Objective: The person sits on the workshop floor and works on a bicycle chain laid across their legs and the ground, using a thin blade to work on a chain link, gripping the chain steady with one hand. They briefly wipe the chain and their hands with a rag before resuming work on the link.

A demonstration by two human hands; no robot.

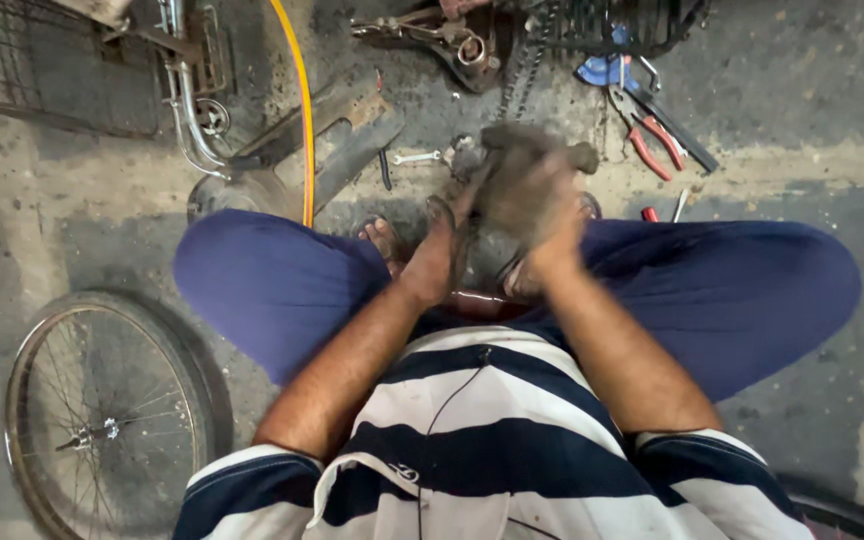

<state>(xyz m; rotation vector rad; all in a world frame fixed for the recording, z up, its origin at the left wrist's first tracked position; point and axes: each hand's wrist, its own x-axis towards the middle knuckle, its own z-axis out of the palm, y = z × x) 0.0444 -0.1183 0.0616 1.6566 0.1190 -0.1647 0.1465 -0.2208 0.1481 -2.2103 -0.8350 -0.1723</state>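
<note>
From the head view, the person is sitting cross-legged on the concrete floor, and both hands are coming together just above the lap. The left hand is cupping the near side of a grimy dark rag, and the right hand is closing over it from the other side; the hands are blurred, so how tightly the fingers are clamped cannot be told, nor whether a part is lying inside the cloth. The rag is sitting between the two palms, well above the knees.

Taking the rag as the landmark: just beyond it a small spanner is lying on the floor. Further beyond and to the right, red-handled pliers are lying beside a blue tool. Directly beyond the rag, a rusty crank part and a chain are lying near the top edge. Beyond and to the left, a yellow hose is running across a flat metal bracket, with a chromed bicycle frame part further left. Well to the lower left of the rag, a spoked bicycle wheel is lying flat. No open container is showing anywhere around the rag.
</note>
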